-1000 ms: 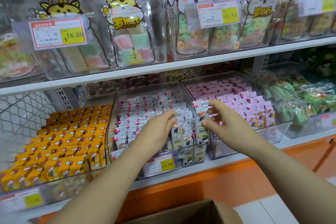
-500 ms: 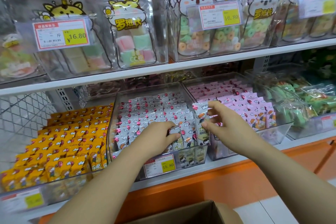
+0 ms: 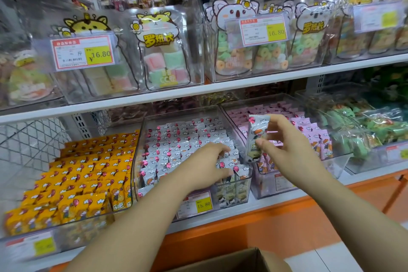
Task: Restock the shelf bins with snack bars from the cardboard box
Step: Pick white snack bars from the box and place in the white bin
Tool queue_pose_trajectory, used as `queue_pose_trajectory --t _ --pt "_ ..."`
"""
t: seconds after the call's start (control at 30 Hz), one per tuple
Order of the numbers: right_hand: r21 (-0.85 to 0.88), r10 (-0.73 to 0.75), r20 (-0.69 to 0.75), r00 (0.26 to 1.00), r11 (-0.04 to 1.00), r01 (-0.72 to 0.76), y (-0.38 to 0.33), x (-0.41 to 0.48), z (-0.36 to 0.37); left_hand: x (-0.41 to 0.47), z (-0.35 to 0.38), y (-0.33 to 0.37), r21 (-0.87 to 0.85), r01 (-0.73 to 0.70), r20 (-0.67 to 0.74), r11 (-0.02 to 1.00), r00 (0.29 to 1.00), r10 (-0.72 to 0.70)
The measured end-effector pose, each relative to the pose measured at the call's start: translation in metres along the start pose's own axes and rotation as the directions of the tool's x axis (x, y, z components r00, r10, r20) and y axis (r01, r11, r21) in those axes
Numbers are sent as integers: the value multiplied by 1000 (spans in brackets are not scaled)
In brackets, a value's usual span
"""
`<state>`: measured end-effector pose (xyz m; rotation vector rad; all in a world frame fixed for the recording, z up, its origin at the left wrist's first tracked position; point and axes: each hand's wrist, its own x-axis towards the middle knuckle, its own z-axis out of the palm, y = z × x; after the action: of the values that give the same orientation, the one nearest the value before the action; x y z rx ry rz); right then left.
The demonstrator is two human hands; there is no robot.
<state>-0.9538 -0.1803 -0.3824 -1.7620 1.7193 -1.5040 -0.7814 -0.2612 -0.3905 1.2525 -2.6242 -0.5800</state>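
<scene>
A clear middle bin [image 3: 247, 192] on the lower shelf holds rows of upright white snack bars [image 3: 176, 139]. My left hand [image 3: 205, 165] reaches into its front right part, fingers curled down among the bars there; whether it grips one I cannot tell. My right hand [image 3: 287, 146] pinches one white snack bar [image 3: 256, 137] and holds it upright above the bin's right wall. A corner of the cardboard box [image 3: 242, 260] shows at the bottom edge.
A bin of yellow bars [image 3: 88, 174] stands to the left, a bin of pink bars [image 3: 309, 130] to the right, green packs [image 3: 375, 126] beyond. The upper shelf [image 3: 220, 88] carries clear bins of bagged candy with price tags. An orange base panel [image 3: 265, 223] runs below.
My right hand has lifted one white bar up out of the bin's right edge. My left hand has pushed lower and further right into the front rows.
</scene>
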Motion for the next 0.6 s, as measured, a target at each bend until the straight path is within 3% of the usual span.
queue_pose_trajectory --t 0.23,0.4,0.6 --pt "-10 27 12 1000 1000 -27 6 -2 -5 19 25 12 181 73 53 981 995 -84" --pt "18 45 71 996 999 -46 8 -3 -3 25 25 13 183 45 84 982 995 -61" --pt "117 36 41 999 992 -40 10 1 1 14 36 12 208 59 -60 976 997 -47"
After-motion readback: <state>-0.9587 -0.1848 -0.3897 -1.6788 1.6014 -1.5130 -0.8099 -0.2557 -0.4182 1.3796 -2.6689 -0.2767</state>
